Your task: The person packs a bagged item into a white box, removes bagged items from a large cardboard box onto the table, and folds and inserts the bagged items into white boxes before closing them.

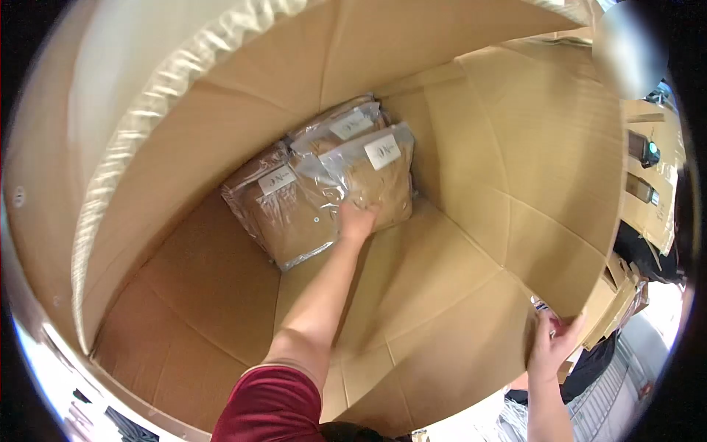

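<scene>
Inside a large cardboard box point(456, 295), several clear plastic bags of folded brown goods, probably garments, lie against the far wall. My left hand point(357, 219) reaches deep into the box. Its fingers close on the lower edge of the front bag point(379, 180), which carries a white label; the fingertips are partly hidden. A second bag point(291, 217) lies just left of that hand, and more bags point(342, 127) sit behind. At the box's right rim, my right hand point(552, 346) grips the cardboard edge. A small white, blue and red item point(541, 304) shows by its thumb, too small to name.
The box walls rise all around, with a ragged corrugated edge point(140, 125) curving along the upper left. Outside at the right are other cardboard boxes point(652, 173), dark devices point(642, 149) and a metal wire rack point(607, 394).
</scene>
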